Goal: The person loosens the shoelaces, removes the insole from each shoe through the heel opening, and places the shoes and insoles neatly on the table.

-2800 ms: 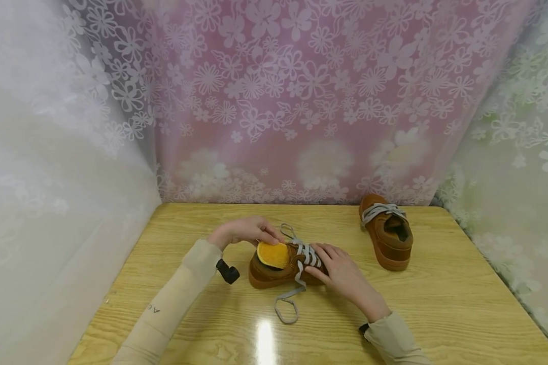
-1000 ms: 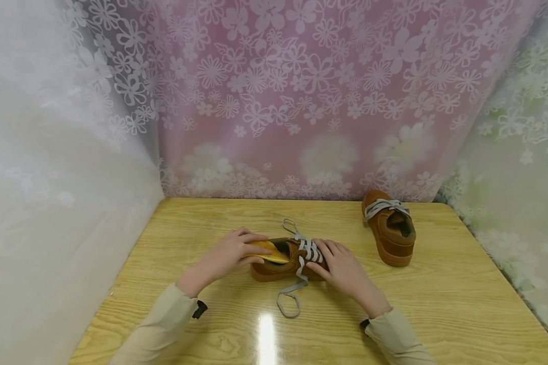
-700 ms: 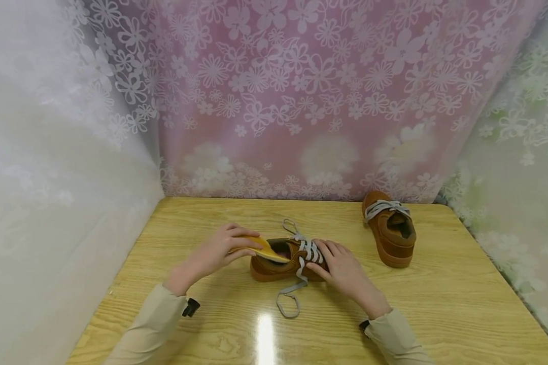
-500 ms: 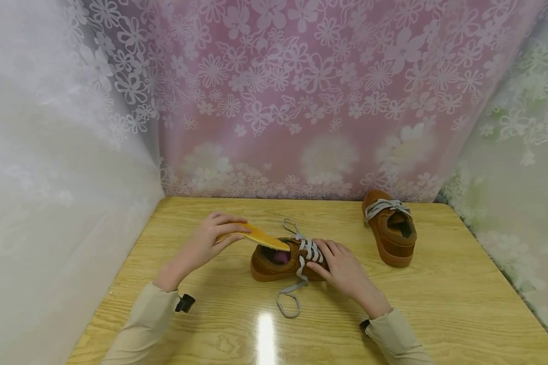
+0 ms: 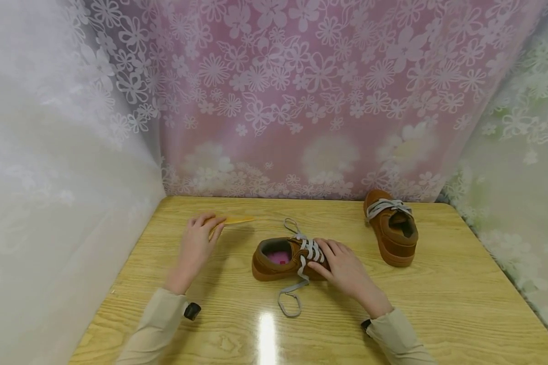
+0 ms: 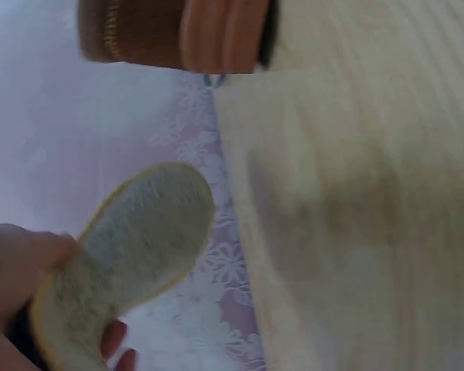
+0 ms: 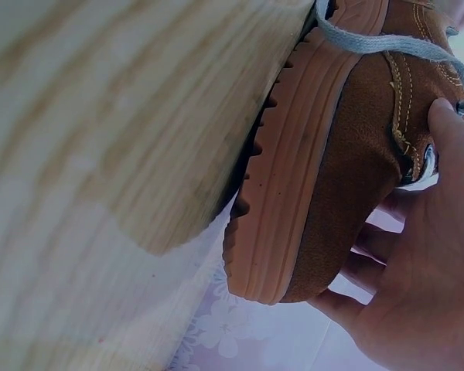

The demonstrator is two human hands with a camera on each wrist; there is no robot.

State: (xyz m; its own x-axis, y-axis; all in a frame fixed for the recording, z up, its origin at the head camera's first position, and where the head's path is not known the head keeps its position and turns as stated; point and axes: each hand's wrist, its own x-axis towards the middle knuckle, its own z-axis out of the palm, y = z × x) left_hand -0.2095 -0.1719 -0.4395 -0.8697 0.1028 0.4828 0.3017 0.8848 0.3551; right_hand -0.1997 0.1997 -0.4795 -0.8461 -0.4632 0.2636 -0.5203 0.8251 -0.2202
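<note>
A brown lace-up shoe sits on the table with its heel to the left, grey laces loose and a pink patch showing inside its opening. My right hand grips it across the toe, fingers over the far side and thumb on the near side. In the right wrist view the sole and suede side of that shoe show beside the fingers. Left of the shoe, my left hand pinches a yellow insole, held above the table. Its pale underside faces the left wrist view, where the insole curves away from the thumb.
A second brown shoe, its grey laces tied, stands at the table's back right. One lace end trails in front of the held shoe, and another loop lies behind it. A pink floral curtain hangs at the back edge.
My left hand has drawn the yellow insole out of the shoe, up and to the left, uncovering the pink inside. The right hand has kept its place on the toe.
</note>
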